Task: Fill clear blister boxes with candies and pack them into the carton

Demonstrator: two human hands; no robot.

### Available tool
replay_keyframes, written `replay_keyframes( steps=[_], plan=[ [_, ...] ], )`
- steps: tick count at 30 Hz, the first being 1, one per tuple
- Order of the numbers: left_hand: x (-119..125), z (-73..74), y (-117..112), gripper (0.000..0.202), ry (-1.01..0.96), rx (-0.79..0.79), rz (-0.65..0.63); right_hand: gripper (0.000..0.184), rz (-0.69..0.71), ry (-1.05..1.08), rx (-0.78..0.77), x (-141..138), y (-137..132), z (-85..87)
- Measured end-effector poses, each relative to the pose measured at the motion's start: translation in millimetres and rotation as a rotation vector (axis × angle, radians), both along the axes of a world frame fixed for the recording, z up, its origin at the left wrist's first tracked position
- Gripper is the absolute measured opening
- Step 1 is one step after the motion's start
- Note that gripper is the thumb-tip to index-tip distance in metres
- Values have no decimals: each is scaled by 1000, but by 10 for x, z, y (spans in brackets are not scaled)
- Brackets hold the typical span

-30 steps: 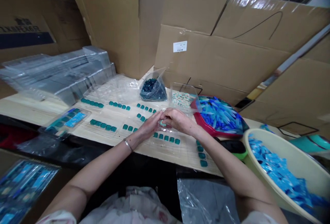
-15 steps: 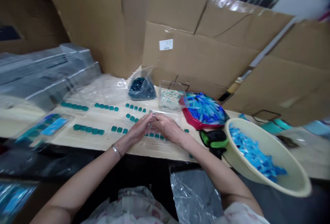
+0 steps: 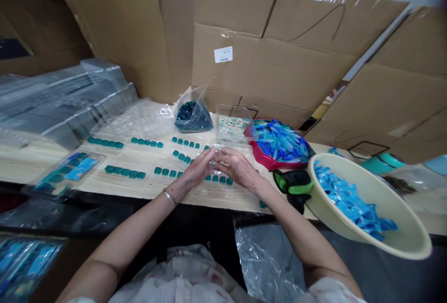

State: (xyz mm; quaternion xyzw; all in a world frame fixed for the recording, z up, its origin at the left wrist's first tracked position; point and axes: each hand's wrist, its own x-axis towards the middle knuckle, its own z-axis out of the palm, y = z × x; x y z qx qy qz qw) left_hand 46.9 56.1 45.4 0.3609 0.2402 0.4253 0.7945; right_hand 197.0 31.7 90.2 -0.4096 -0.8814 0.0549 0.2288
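Through the head camera, on my left, stacked clear plastic trays (image 3: 63, 103) rest at the back of the light wooden desk (image 3: 223, 200), and a filled blister tray (image 3: 66, 172) of teal and blue pieces lies near its front edge. Rows of teal cubes (image 3: 111, 143) run across the desk, below a bag of dark teal pieces (image 3: 193, 117) and a clear box of speckled pieces (image 3: 230, 124). At the centre, my left hand (image 3: 197, 170), a metal bangle (image 3: 170, 197) on its wrist, and my right hand (image 3: 237, 168) come close together, their fingers narrowly closed on a small translucent piece (image 3: 212, 165), too small to make out clearly, just above the desk. To the right lie a red tray (image 3: 260, 158) of blue shards, a green-and-black object (image 3: 293, 183), and a tilted cream basin (image 3: 384, 196) of blue pieces. Cardboard boxes (image 3: 279, 61) stand behind everything.
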Motion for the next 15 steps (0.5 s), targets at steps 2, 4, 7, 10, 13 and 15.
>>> replay_keyframes(
  steps=[2,4,7,10,13,15],
  plan=[
    [17,-7,-8,26,8,4,3,13,2,-44,30,-17,-18,-2],
    [29,-5,-13,25,17,7,9,14,22,-92,38,-36,-27,-2],
    [39,12,-16,24,34,-8,27,16,38,-142,35,-64,-34,-2],
    [29,17,-16,23,57,-31,37,17,77,-119,31,-29,-42,30],
    [-9,-10,3,23,88,-76,44,18,-60,-60,34,185,-17,89],
    [-45,-31,24,22,111,-104,54,25,-377,-53,62,455,36,110]
  ],
)
